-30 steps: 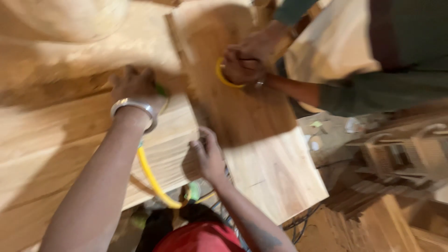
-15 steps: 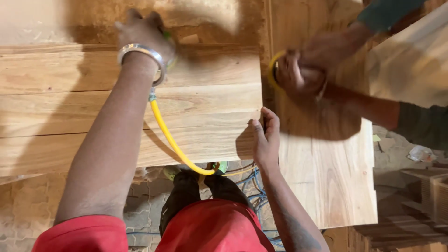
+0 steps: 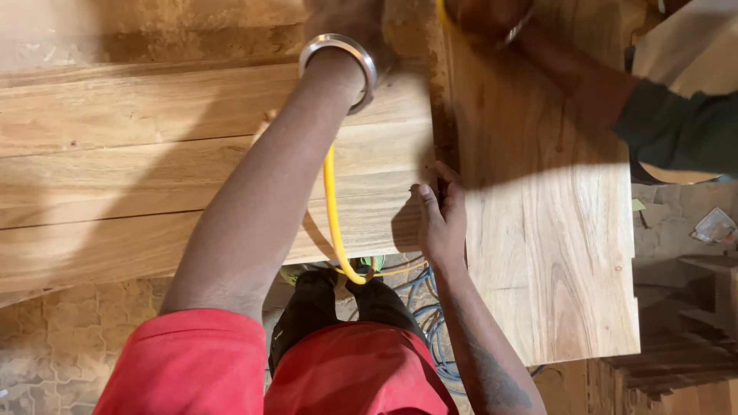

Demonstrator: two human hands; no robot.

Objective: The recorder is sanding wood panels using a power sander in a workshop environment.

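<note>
Wooden panels (image 3: 192, 154) laid across the bench, right hand (image 3: 440, 219) pressed open at the seam, left hand (image 3: 346, 23) stretched to the far edge, grip unclear, yellow hose (image 3: 332, 215) hung beneath.

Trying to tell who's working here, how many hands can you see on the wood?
3. The left hand reaches to the top edge, mostly cut off. The right hand rests at the seam between the panels. A co-worker's hand is at the top; another may be hidden.

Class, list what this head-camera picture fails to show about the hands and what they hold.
- Left hand: cut by the top edge; fingers and grip unseen.
- Yellow hose: upper end hidden behind the left arm.
- Right hand: fingertips lost in shadow at the board seam.
- Co-worker's hand: cut by the top edge.
</note>
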